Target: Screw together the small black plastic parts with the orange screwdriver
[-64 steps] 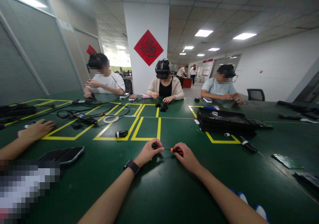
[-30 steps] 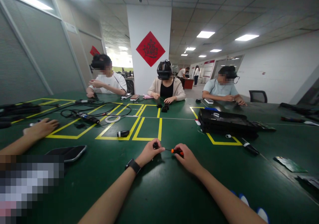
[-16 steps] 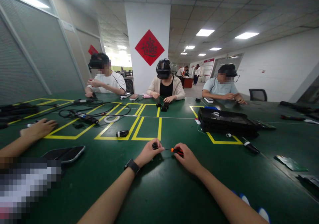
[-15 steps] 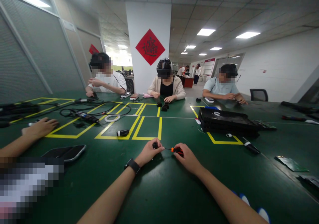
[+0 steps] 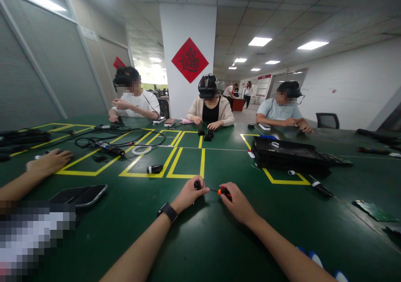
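On the green table (image 5: 200,240) my left hand (image 5: 188,195) pinches a small black round part (image 5: 197,185) between thumb and fingers. My right hand (image 5: 238,203) grips a small screwdriver with an orange and black handle (image 5: 223,192). Its thin shaft points left and its tip meets the black part. Both hands rest low on the table, close together, just in front of the yellow taped boxes (image 5: 185,161). A black watch (image 5: 169,211) sits on my left wrist.
A black-and-white cylinder (image 5: 154,169) lies ahead on the yellow tape. A black tray (image 5: 288,154) stands at the right, a dark phone-like slab (image 5: 79,194) at the left beside a neighbour's hand (image 5: 50,161). Cables (image 5: 109,144) sprawl at far left. Three seated people work across the table.
My hands stay together on the part and screwdriver; the right hand's fingers have shifted slightly on the handle. The view has drifted a little.
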`<state>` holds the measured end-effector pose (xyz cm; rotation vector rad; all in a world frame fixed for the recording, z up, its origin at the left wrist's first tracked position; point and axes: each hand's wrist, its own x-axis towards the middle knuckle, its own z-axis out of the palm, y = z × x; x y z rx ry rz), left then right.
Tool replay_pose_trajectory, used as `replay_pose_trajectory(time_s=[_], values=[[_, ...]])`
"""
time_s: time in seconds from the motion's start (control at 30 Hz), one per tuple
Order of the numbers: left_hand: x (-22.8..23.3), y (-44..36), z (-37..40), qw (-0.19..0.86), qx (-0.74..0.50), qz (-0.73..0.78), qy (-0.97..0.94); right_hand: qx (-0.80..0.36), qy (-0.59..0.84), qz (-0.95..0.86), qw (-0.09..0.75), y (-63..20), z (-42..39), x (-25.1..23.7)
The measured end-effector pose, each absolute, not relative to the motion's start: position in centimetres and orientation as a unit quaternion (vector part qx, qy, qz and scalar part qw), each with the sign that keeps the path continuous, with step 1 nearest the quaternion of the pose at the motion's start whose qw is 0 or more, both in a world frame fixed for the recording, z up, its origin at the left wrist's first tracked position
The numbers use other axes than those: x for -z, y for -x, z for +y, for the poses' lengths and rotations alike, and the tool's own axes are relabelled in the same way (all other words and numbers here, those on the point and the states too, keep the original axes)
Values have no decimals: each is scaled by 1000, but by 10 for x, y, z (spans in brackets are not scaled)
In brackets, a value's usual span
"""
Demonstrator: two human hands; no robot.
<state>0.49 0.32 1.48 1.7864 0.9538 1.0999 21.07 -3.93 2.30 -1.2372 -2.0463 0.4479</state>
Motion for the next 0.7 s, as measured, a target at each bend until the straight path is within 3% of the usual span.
replay_pose_trajectory(time_s=[0.7], values=[[-14,-4,2,395,-437,377,-715,-170,469,-794,349,-215,-39,-18]])
